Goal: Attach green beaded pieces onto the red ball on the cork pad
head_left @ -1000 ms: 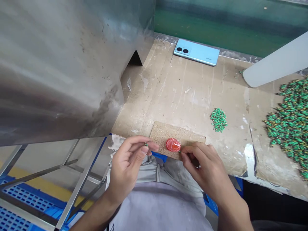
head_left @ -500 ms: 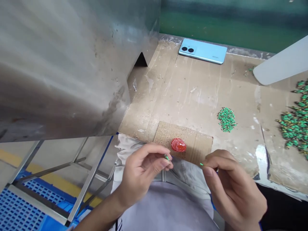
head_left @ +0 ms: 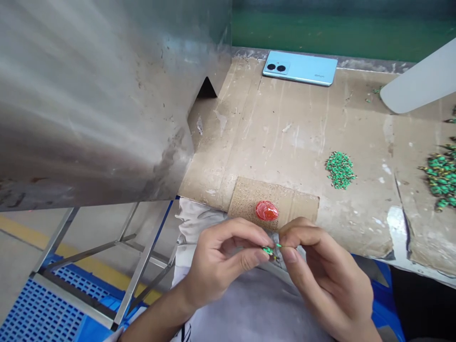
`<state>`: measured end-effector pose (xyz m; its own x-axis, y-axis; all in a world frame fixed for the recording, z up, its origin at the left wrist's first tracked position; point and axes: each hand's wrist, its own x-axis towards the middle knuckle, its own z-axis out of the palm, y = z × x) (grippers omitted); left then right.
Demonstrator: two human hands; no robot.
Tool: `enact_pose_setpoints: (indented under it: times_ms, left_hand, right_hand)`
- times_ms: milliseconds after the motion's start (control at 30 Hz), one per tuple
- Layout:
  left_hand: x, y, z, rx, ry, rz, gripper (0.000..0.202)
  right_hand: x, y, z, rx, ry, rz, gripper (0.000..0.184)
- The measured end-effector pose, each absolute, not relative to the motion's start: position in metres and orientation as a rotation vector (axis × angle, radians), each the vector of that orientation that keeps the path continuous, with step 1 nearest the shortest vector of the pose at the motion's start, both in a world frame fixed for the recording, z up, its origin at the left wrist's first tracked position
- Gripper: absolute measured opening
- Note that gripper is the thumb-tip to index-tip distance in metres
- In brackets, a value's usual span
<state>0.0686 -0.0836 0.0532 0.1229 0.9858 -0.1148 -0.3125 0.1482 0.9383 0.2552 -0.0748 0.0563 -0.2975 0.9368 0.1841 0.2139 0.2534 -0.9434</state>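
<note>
My left hand (head_left: 224,263) pinches a small green piece with dark and gold bits (head_left: 268,250) between thumb and fingertips. Close beside it, my right hand (head_left: 324,270) grips a tiny green part (head_left: 278,245) at its fingertips. The two pieces nearly meet; whether they touch I cannot tell. Just beyond the hands, a glossy red blob (head_left: 267,211) sits on a speckled cardboard piece (head_left: 301,209). Farther right lies a small heap of tiny green parts (head_left: 340,170). A pile of larger green-and-gold pieces (head_left: 441,175) is cut off by the right edge.
A light blue phone (head_left: 301,69) lies at the back of the cardboard-covered table (head_left: 285,128). At the right, a white cylindrical object (head_left: 416,85) slants over the tabletop. A big metal panel (head_left: 107,104) borders the left, with a metal stool frame (head_left: 138,266) below it.
My right hand has moved left, bringing its tiny green part up to the piece in my left hand. My left hand has shifted slightly right. The view has shifted a little.
</note>
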Motion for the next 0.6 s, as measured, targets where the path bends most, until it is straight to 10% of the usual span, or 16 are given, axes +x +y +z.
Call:
enact_pose_setpoints:
  times_ms: [600]
  left_hand:
    - [0.084, -0.088, 0.044, 0.805, 0.953, 1.25, 0.012]
  right_hand:
    - [0.223, -0.084, 0.031, -1.214, -1.485, 0.734, 0.013]
